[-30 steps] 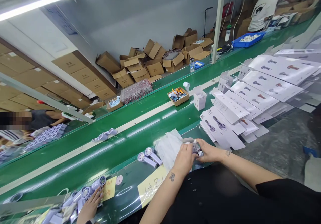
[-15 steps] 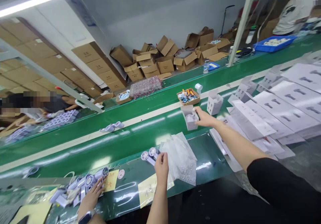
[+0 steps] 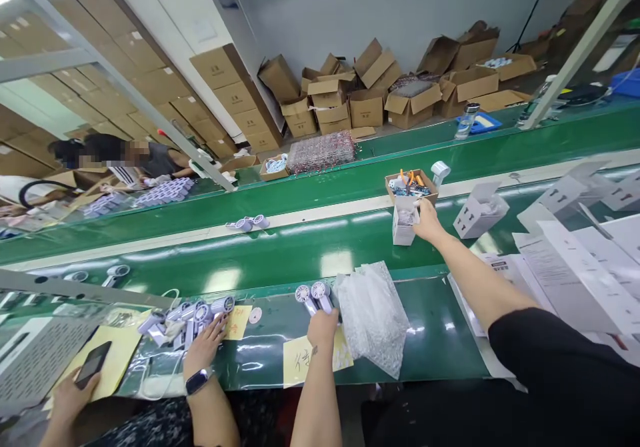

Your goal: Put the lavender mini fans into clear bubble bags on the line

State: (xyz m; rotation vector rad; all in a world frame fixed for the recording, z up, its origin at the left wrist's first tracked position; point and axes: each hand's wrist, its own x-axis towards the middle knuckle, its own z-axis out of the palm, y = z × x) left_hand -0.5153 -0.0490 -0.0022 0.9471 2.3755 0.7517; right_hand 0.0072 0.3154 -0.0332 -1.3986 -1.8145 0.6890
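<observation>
1. Belt: the green conveyor belt [image 3: 280,250] crosses the view behind the green tabletop [image 3: 435,353].
2. Cardboard boxes [image 3: 367,110]: beyond the belt; their printed marks are too small to read.
3. Flat cartons [image 3: 565,267]: stacked at the right; one carries a dark label and text lines, both illegible at this size.
4. Bubble-wrap bags [image 3: 375,313]: on the tabletop, just beside the paired fans.
5. Yellow sheet [image 3: 295,367]: handwritten in dark characters, partly covered by the left forearm. A smaller yellow sheet [image 3: 239,323] bears faint orange writing, unreadable.
6. White box [image 3: 403,230]: open-topped, over the belt, in front of the tool tray [image 3: 391,192]. The right hand [image 3: 427,221] has its grip clamped on the upper edge.
7. Paired fans [image 3: 321,290]: purple, side by side. The left hand [image 3: 323,330] is at their handles; whether its grip is closed on one cannot be told.
</observation>
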